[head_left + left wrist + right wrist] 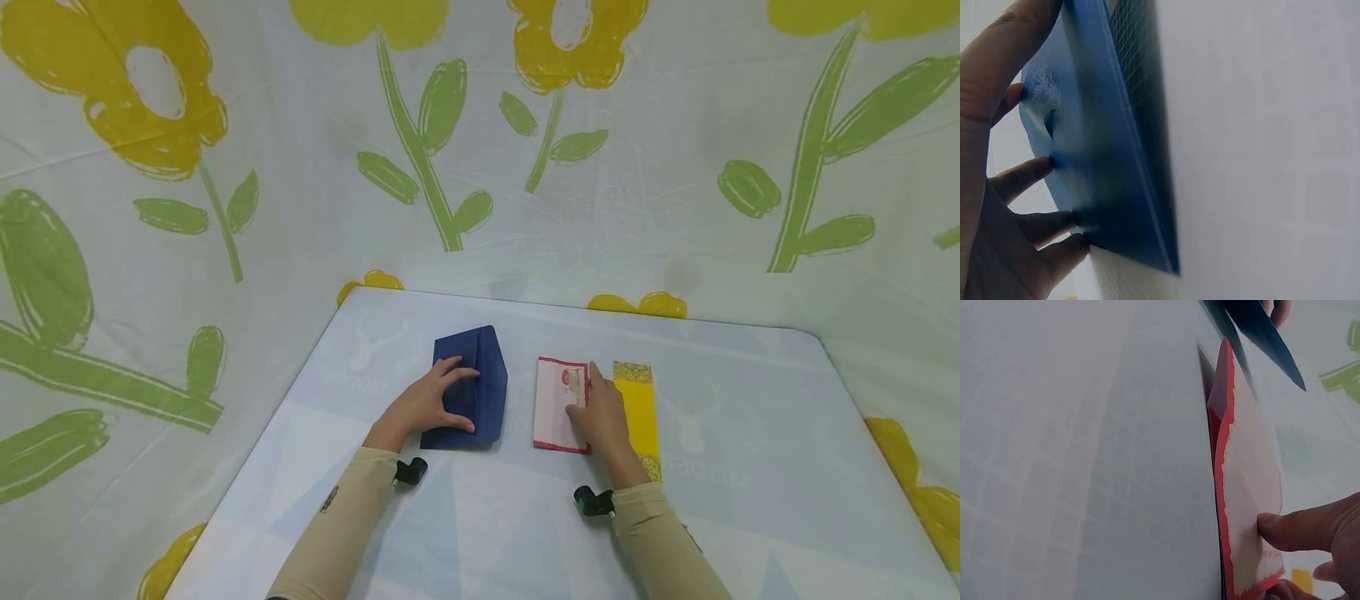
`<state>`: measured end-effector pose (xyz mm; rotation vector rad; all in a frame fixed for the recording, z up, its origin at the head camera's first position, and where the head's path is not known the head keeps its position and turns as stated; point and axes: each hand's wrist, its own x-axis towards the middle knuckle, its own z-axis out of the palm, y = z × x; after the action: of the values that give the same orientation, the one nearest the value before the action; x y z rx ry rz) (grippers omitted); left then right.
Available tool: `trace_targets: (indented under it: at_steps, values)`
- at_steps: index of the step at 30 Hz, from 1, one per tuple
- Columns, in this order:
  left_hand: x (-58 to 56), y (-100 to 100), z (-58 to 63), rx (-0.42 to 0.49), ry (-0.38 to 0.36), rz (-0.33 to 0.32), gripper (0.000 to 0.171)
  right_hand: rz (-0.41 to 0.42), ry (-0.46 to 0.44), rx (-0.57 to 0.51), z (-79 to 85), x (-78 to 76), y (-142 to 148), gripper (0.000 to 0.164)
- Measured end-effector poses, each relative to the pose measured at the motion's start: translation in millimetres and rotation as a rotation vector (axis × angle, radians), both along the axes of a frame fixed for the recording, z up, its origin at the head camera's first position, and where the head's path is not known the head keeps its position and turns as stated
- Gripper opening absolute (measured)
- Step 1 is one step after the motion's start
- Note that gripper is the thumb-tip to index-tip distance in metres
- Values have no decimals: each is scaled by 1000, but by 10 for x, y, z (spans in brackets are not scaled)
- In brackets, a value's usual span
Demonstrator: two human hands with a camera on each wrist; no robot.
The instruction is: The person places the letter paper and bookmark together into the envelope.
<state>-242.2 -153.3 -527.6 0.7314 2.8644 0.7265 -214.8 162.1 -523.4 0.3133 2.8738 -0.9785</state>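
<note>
A dark blue envelope (490, 400) lies left of centre on the table, its pointed flap opened out to the right. My left hand (427, 400) rests over its pocket, fingers spread and thumb near the flap fold. In the left wrist view the fingertips touch the blue paper (1107, 150). To the right is a folded greeting card (555, 408), cream with a red border and a small picture. My right hand (606, 421) pinches its right side, thumb on the face and index finger along the edge. The right wrist view shows the card's (1250, 469) red fold slightly parted.
A yellow strip (640, 417) with glittery gold ends lies just right of the right hand, partly covered by that wrist. The pale patterned table (750, 500) ends at a back edge, against a flower-printed cloth (660, 167).
</note>
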Motion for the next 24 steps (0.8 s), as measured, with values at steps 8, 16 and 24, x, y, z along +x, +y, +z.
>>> trace_targets:
  at_steps: [8, 16, 24]
  values:
    - [2, -3, -1, -8, -10, 6, 91, -32, -4, -52, 24, -2, -22, 98]
    - [1, 0, 0, -12, -4, 0, 91, -24, 18, -62, -2, 0, -20, 93]
    - [0, -2, -13, -12, 7, -1, 91, -45, -36, -56, 2, -3, -22, 83]
